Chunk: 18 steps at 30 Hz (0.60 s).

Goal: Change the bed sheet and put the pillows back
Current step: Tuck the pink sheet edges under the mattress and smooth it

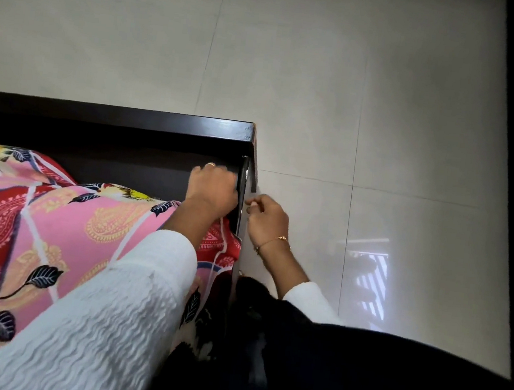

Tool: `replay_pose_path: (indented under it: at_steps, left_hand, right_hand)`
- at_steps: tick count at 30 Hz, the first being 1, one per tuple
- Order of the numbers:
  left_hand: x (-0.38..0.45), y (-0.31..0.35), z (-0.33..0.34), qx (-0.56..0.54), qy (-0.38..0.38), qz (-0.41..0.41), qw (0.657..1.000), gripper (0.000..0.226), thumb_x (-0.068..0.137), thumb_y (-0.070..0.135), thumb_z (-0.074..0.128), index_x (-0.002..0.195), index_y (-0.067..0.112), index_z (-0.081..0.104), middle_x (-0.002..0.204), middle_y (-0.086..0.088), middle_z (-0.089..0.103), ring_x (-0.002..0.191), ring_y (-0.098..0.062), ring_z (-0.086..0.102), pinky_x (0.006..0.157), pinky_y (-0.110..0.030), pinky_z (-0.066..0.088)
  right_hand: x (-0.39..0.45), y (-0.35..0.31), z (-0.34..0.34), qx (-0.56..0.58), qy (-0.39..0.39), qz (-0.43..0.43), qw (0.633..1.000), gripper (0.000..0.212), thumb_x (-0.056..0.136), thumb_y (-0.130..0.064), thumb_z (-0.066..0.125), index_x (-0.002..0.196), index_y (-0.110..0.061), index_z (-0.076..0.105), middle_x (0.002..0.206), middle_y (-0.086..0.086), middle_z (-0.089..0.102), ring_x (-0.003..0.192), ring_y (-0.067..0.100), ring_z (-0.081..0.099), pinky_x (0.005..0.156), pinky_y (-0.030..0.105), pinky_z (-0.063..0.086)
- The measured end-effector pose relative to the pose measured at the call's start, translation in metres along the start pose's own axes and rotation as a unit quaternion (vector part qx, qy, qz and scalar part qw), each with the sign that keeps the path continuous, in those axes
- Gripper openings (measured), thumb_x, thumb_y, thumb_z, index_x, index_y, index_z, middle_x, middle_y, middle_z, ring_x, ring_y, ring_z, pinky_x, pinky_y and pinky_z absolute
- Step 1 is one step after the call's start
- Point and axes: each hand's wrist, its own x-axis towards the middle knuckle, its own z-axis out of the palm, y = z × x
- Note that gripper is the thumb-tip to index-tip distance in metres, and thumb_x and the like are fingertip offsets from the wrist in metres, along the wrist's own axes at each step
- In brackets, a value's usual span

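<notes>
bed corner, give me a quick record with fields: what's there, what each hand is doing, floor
sheet: red and pink floral sheet over the mattress, bunched at the corner
frame: dark wooden bed frame, corner at upper right
left hand: left hand curled, reaching down inside the frame corner; what it holds is hidden
right hand: right hand outside the side rail, fingers curled at its edge
floor: pale tiles

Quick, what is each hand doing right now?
Left hand: curled down inside the bed frame corner; its hold cannot be told.
Right hand: pinching something small, unclear what.

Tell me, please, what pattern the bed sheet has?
Pink and red with paisley and dark leaves: bed sheet, head view.
</notes>
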Motion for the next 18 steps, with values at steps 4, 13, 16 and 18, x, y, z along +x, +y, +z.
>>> replay_pose_path:
  at_steps: [4,13,16,18]
  left_hand:
    - [-0.019,-0.004,-0.047,-0.314,0.074,-0.141,0.936,0.022,0.088,0.022,0.05,0.098,0.02,0.069,0.109,-0.007,0.066,0.102,-0.029,0.059,0.078,-0.028,0.043]
    - [-0.04,-0.05,-0.184,-0.679,0.168,-0.233,0.676,0.014,0.084,0.012,0.056,0.075,0.013,0.067,0.082,-0.009,0.07,0.085,-0.026,0.066,0.075,-0.031,0.05]
    - [-0.029,-0.09,-0.234,-0.748,0.16,-0.277,0.581,0.016,0.086,0.014,0.052,0.075,0.014,0.063,0.078,-0.006,0.066,0.077,-0.023,0.063,0.068,-0.028,0.046]
    - [-0.018,-0.119,-0.265,-0.78,0.176,-0.293,0.524,0.015,0.088,0.015,0.051,0.076,0.014,0.061,0.073,-0.003,0.063,0.072,-0.02,0.059,0.069,-0.029,0.045]
  right_hand:
    - [-0.007,-0.041,-0.018,0.043,-0.001,-0.02,0.999,0.021,0.091,-0.008,0.046,0.097,-0.007,0.067,0.105,0.014,0.067,0.1,0.03,0.061,0.093,0.041,0.047]
    - [-0.028,-0.216,-0.042,-0.039,-0.105,-0.173,0.979,0.017,0.091,-0.01,0.048,0.086,-0.016,0.063,0.096,0.013,0.068,0.093,0.03,0.062,0.084,0.036,0.048]
    - [-0.02,-0.289,-0.03,-0.046,-0.169,-0.198,0.964,0.025,0.093,-0.009,0.047,0.074,-0.021,0.057,0.091,0.012,0.066,0.09,0.029,0.062,0.079,0.033,0.048]
    - [-0.01,-0.337,-0.016,-0.029,-0.207,-0.196,0.958,0.027,0.094,-0.01,0.046,0.072,-0.023,0.057,0.09,0.012,0.066,0.088,0.028,0.062,0.075,0.033,0.048]
